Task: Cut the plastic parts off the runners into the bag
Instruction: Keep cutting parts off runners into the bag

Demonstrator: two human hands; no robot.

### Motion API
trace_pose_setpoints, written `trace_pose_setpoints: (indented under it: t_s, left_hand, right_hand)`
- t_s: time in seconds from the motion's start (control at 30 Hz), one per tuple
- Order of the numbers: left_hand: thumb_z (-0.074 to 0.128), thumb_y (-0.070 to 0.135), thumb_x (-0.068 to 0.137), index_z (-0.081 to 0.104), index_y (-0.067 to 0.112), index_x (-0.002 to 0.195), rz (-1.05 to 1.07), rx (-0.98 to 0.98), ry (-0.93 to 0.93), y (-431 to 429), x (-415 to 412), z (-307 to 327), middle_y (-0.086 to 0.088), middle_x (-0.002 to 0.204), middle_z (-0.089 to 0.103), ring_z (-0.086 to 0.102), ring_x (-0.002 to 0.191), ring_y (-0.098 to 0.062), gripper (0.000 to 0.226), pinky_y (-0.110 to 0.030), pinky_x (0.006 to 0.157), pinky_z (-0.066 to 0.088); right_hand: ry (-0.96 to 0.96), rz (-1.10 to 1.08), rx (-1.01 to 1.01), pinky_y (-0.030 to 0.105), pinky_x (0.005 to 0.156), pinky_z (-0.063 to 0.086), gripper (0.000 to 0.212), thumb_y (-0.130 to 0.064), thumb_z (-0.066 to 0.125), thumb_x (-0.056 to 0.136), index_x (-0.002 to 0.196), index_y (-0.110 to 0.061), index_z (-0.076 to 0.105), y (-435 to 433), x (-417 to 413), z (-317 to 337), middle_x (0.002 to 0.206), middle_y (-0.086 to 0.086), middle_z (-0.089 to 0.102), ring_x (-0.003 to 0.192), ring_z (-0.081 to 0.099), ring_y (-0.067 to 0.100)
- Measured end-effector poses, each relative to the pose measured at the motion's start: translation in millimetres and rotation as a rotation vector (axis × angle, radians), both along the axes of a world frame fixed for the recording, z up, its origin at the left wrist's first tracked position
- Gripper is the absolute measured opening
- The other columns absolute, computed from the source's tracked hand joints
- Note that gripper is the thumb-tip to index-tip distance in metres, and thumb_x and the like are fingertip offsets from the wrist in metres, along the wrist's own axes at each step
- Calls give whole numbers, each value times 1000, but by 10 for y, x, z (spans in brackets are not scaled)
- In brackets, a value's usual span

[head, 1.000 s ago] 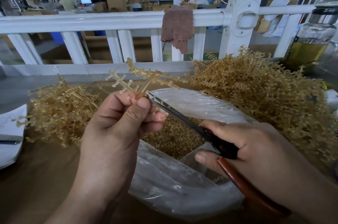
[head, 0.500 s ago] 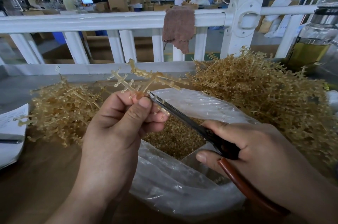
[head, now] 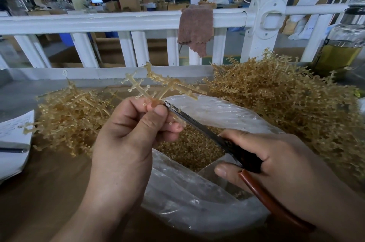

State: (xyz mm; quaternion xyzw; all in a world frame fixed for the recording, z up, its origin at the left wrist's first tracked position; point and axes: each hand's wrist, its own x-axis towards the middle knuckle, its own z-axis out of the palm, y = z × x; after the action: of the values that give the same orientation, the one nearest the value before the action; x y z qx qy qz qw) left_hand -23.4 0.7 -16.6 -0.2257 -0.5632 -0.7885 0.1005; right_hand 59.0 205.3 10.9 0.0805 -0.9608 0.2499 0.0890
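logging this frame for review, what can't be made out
Head view only.
Handles of the scissors: wrapped by the right hand.
Stem of the runner: inside the left hand.
Part of the bag: behind both hands.
Writing on the paper: too small, cut by left edge.
Part of the bottle: beyond right edge.

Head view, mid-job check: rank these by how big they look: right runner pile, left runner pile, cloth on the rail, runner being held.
1. right pile, clearly largest, and cut off by the frame edge
2. left pile
3. cloth and held runner: about alike. The runner spreads wider but is thin, and the cloth is farther away, so I won't rank them.
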Motion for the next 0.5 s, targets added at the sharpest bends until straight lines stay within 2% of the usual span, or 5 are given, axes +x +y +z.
trace_pose_setpoints:
  t_s: [0.13,0.27,0.4,0.5]
  left_hand:
    - [62,17,90,69,31,75,15,-26,23,-7,2,1,1,76,69,71,70,-19,22,-29,65,57]
    - [61,17,91,69,33,75,12,-31,36,-13,3,-2,2,76,69,71,71,-20,24,-29,66,57]
    - [68,21,88,67,32,77,5,-33,45,-14,-9,-5,4,76,68,71,70,-18,16,-29,66,57]
    - [66,28,86,67,31,78,-7,-25,48,-19,-13,-11,3,76,68,71,71,-19,8,-30,67,57]
  right_hand:
    - [4,9,-3,10,63,43,57,-82,42,72,117,-50,51,0,0,-4,83,-23,59,73,58,-4]
    - [17,-6,-10,19,70,46,53,-82,43,70,117,-56,45,2,-3,-24,84,-20,61,73,59,-3]
    - [7,6,-6,15,65,46,52,-80,45,72,116,-53,49,10,1,-7,83,-21,60,71,59,-3]
    - [4,8,-15,17,63,47,54,-80,45,71,116,-52,50,14,6,1,82,-19,61,69,59,-1]
